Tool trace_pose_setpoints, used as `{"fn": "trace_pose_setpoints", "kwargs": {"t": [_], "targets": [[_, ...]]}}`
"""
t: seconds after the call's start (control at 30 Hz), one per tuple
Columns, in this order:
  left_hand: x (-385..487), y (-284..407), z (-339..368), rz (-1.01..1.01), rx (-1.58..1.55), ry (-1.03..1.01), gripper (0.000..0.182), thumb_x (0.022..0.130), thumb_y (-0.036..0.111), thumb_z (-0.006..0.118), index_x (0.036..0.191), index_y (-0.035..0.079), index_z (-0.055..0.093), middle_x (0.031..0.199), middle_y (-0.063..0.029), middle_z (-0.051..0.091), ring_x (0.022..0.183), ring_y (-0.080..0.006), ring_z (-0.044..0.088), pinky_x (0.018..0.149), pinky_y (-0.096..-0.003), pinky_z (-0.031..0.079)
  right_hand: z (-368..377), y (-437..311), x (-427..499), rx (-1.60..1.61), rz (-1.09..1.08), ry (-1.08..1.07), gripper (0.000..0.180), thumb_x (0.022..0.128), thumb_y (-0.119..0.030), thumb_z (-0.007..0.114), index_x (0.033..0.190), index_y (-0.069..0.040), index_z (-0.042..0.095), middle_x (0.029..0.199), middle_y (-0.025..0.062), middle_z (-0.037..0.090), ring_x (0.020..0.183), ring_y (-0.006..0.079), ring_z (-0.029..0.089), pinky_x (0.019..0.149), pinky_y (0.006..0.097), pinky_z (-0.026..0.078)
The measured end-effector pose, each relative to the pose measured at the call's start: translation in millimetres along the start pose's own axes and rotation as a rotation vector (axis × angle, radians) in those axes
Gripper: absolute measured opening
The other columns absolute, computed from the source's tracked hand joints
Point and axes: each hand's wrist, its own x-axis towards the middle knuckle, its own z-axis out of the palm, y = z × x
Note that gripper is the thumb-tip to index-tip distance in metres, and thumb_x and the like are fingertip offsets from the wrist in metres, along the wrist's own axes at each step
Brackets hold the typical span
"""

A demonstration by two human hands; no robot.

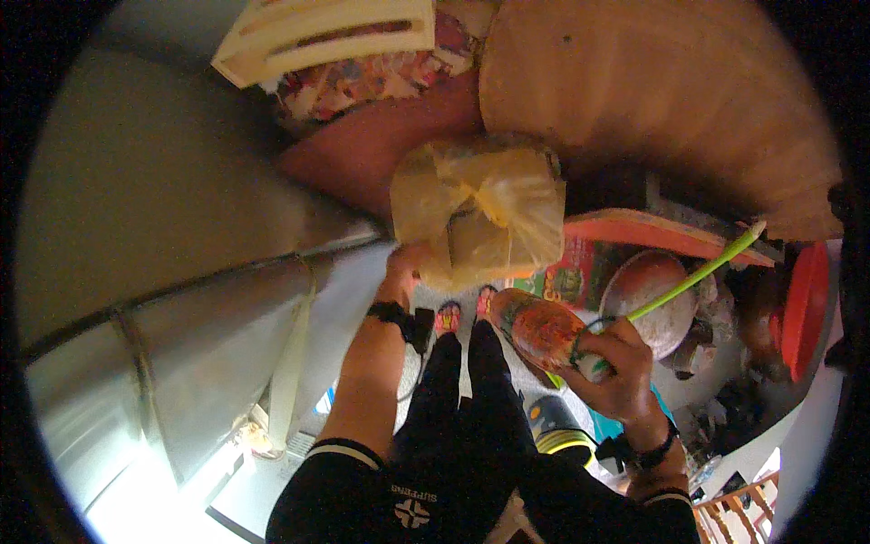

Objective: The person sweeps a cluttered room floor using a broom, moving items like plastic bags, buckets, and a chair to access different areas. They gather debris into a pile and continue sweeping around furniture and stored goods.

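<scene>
A yellowish translucent plastic bag (476,217), knotted on top and wrapped around something boxy, is held in front of me. My left hand (406,266) grips its near left side, with most of the fingers hidden by the bag. My right hand (617,370) is closed around the neck of a plastic bottle (540,333) with reddish-brown contents, tilted so its base points away to the left. A dark loop circles the neck. From the same hand a slim green stick (700,272) sticks out to the upper right. What the bag contains cannot be made out.
Above are a round wooden tabletop (632,75) and a cream slatted crate (333,37). A large grey panel (163,183) runs along the left. At right stand a round metal pan (649,299) and a red basin (805,313). A dark patterned bucket (554,415) is by my legs.
</scene>
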Motion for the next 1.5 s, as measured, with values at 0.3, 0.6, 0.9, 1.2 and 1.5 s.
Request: {"fn": "trace_pose_setpoints", "kwargs": {"t": [0.3,0.6,0.9,1.2,1.5], "targets": [[26.6,11.4,-22.4,-0.008,0.180,0.030,0.042,0.069,0.029,0.064,0.107,0.016,0.052,0.103,-0.0055,0.056,0.089,-0.0183,0.053,0.074,-0.0372,0.043,89.5,59.0,-10.3,0.039,0.093,-0.050,0.028,0.054,-0.015,0.078,0.073,-0.005,0.060,0.075,0.0110,0.053,0.069,0.0260,0.055,0.060,0.0337,0.046],[-12.1,-74.7,-38.9,-0.178,-0.374,0.110,0.040,0.079,0.026,0.061,0.111,0.011,0.043,0.103,-0.0099,0.051,0.091,-0.0282,0.051,0.083,-0.0468,0.042,182.0,113.7,-22.9,0.127,0.414,0.218,0.026,0.059,-0.014,0.073,0.077,-0.003,0.058,0.077,0.0100,0.051,0.071,0.0243,0.054,0.065,0.0336,0.044],[22.0,-135.8,36.1,-0.248,-0.400,-0.135,0.031,0.081,0.016,0.058,0.107,0.009,0.042,0.095,-0.0107,0.053,0.087,-0.0298,0.053,0.082,-0.0478,0.044,227.8,231.4,-29.8,0.466,0.925,0.273,0.027,0.066,-0.019,0.073,0.084,-0.006,0.058,0.085,0.0052,0.053,0.070,0.0146,0.052,0.055,0.0297,0.041],[45.4,-159.2,56.0,-0.273,-0.168,-0.098,0.024,0.089,0.018,0.038,0.111,0.008,0.041,0.105,-0.0124,0.050,0.099,-0.0265,0.050,0.086,-0.0447,0.042,271.8,330.6,-45.2,0.427,0.993,0.229,0.057,0.059,-0.016,0.077,0.105,-0.006,0.045,0.096,0.0103,0.053,0.083,0.0197,0.054,0.068,0.0324,0.046],[39.0,-159.9,40.7,-0.292,0.096,-0.087,0.051,0.089,0.018,0.040,0.132,0.028,0.013,0.118,-0.0123,0.040,0.108,-0.0337,0.043,0.088,-0.0488,0.040,210.6,287.5,-69.0,0.977,0.905,0.650,0.044,0.070,-0.013,0.066,0.108,-0.002,0.045,0.092,0.0077,0.055,0.070,0.0130,0.055,0.058,0.0291,0.046]]}}
